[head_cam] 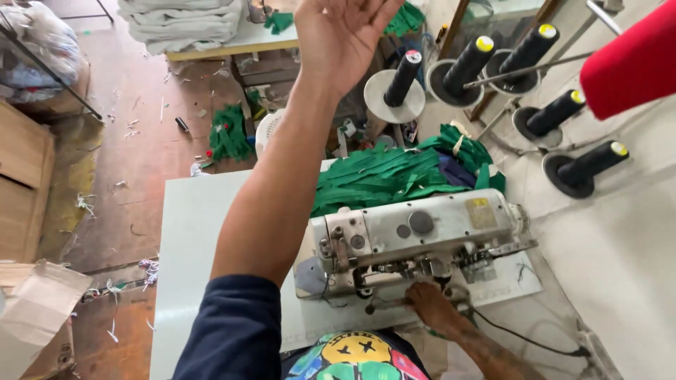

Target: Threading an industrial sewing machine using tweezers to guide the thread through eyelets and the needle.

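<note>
Resting down at the needle area of the sewing machine (415,243) is the right hand (431,306), pressed flat on the machine bed just under the head; its fingers look loosely curled, though whether they're pinching anything I can't tell — the machine parts hide the tips. The left hand (341,35) is up in the air, arm stretched out away from the body, fingers spread and slack, holding nothing. The machine itself is off-white and sits on a pale table (190,239). Right behind it there's a messy heap of green fabric (394,176) on the table. Off to the right, four black thread cones (465,67) stand on round bases — yellow or white caps on top. Further back, a stack of folded white cloth (183,24) sits on another table, and green scraps (229,134) lie on the reddish floor (141,155). A cardboard box (35,309) is at the bottom left.
</note>
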